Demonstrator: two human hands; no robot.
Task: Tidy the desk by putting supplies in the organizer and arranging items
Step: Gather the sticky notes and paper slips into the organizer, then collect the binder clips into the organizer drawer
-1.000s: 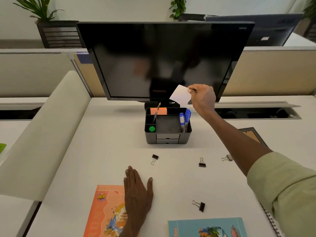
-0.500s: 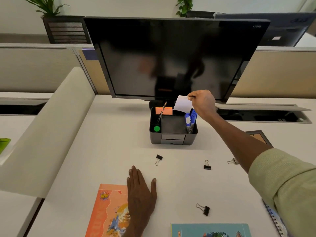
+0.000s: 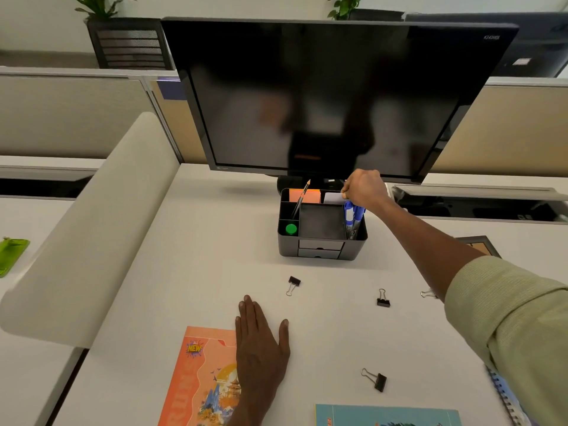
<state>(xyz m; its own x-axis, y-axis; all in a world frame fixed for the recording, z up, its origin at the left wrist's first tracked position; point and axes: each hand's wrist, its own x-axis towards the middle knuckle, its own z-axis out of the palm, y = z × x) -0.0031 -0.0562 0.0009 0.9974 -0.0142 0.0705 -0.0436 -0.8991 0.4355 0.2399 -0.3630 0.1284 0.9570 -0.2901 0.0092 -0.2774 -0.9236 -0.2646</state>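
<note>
A black desk organizer [image 3: 319, 247] stands below the monitor. It holds orange sticky notes [image 3: 296, 195], a pencil [image 3: 301, 198], a green-capped item [image 3: 291, 229] and blue markers [image 3: 352, 218]. My right hand [image 3: 364, 189] reaches over its back right compartment, pinching a white pad of notes [image 3: 333, 198] that sits low in that compartment. My left hand [image 3: 261, 342] lies flat on the desk, fingers spread, partly over an orange booklet [image 3: 199, 379]. Several black binder clips lie loose: one [image 3: 293, 284], another [image 3: 383, 299], a third [image 3: 376, 380].
A large dark monitor [image 3: 332, 96] hangs over the organizer. A teal booklet [image 3: 387, 418] lies at the front edge, a spiral notebook [image 3: 504, 398] and a framed board [image 3: 479, 244] on the right. A beige divider [image 3: 92, 235] borders the left.
My right hand has lowered the white pad from above the organizer down into its back right compartment. My left hand has stayed flat on the desk.
</note>
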